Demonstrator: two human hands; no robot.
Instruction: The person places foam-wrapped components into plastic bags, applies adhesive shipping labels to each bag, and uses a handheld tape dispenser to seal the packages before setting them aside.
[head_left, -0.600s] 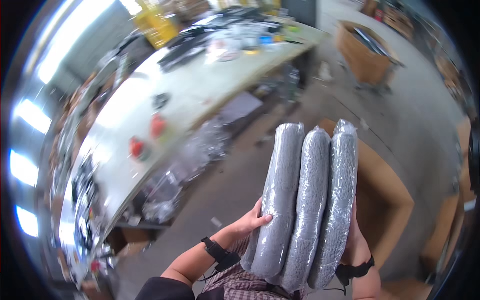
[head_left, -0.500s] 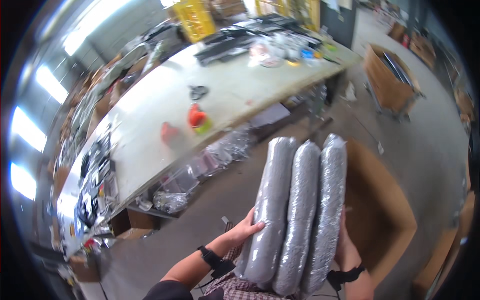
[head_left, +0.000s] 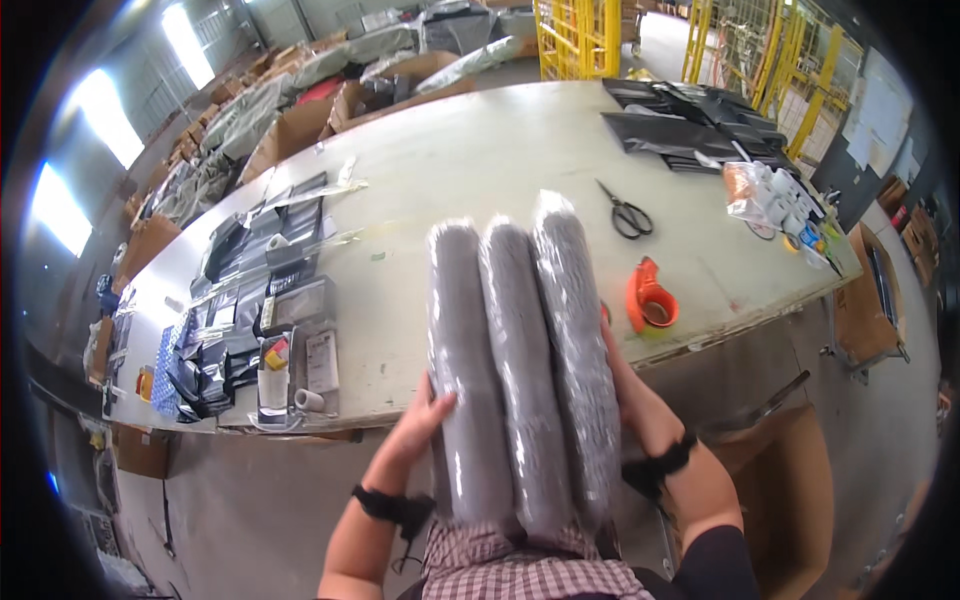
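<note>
By the table (head_left: 420, 160), three grey rolls (head_left: 525, 375), fingers (head_left: 438, 408) clasping them

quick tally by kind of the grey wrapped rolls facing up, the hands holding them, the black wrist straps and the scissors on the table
Grey wrapped rolls: 3 facing up; any beneath are hidden
Hands: 2 (left hand, right hand)
Black wrist straps: 2
Scissors: 1
Total: 8

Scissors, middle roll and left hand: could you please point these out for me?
Scissors (head_left: 619, 206), head view: where blades meet handles.
Middle roll (head_left: 525, 378), head view: midway along its length.
Left hand (head_left: 415, 425), head view: thumb base.
</note>
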